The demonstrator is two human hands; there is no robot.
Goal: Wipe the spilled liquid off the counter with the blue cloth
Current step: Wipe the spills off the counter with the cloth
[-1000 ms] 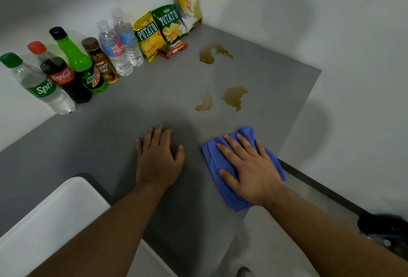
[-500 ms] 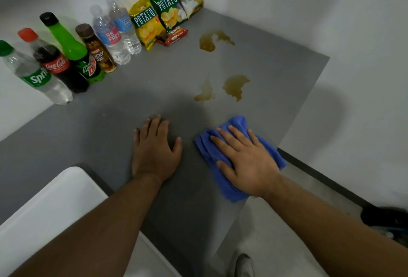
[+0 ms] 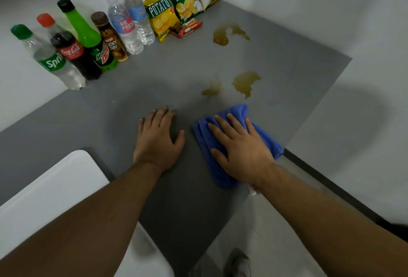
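Nearest you, a rounded white plastic surface (image 3: 50, 199) lies under your left forearm, and a shoe (image 3: 239, 263) shows on the pale floor below your right forearm; your left hand (image 3: 157, 142) lies flat on the grey matte counter (image 3: 123, 109), palm down, fingers loosely spread, holding nothing; just beside it, with a narrow strip of bare counter between, your right hand (image 3: 240, 151) presses flat on the crumpled blue microfibre cloth (image 3: 205, 144), fingers splayed over it rather than curled around it; the cloth sits near the counter's front corner, its folds showing on every side of your palm. Just beyond your right fingertips lie two brownish puddles of spilled liquid (image 3: 246, 83), side by side, near the cloth's far edge but apart from it; a third brown puddle (image 3: 223, 36) lies farther out, close to the back corner. Beyond your left hand, against the wall, stands a row of plastic drink bottles (image 3: 88, 42), green, red, black and brown caps, then two clear water bottles; to their right lean yellow and green crisp packets (image 3: 174, 5), with a small red wrapped snack bar (image 3: 187, 28) lying in front of them.
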